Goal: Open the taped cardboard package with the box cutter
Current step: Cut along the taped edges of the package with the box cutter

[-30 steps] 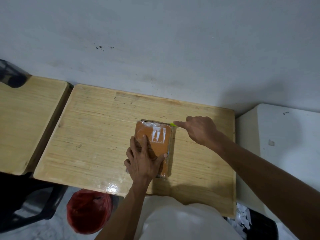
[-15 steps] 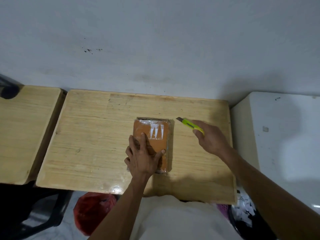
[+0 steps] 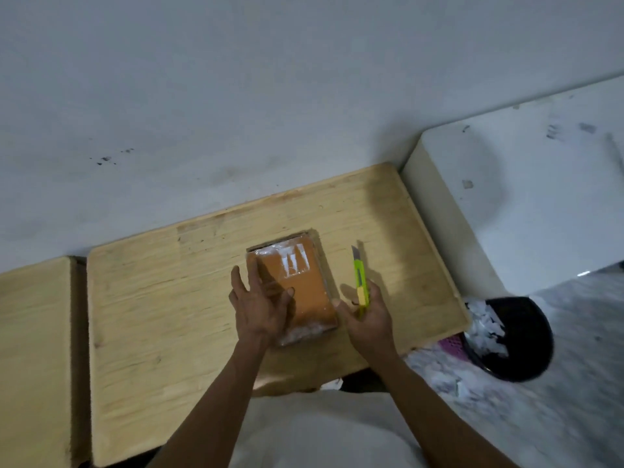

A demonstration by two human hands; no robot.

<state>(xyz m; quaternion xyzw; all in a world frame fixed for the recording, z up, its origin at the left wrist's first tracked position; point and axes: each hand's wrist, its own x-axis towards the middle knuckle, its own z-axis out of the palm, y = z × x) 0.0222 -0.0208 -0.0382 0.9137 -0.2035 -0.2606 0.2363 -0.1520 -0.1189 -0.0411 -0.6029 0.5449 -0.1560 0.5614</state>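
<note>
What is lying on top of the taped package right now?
The left hand rests on the near left part of the taped package. Glossy clear tape covers its orange top. The box cutter, in the right hand, is beside it. Its contents cannot be seen.

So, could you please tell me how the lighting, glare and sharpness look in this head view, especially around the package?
Head view: dim, flat light. White glare patches sit on the tape of the package, hiding its surface there. The left hand casts a dark shadow across it, and the box cutter in the right hand shadows the table. Mild motion blur softens everything; wide-angle distortion tilts the table edges.
</note>
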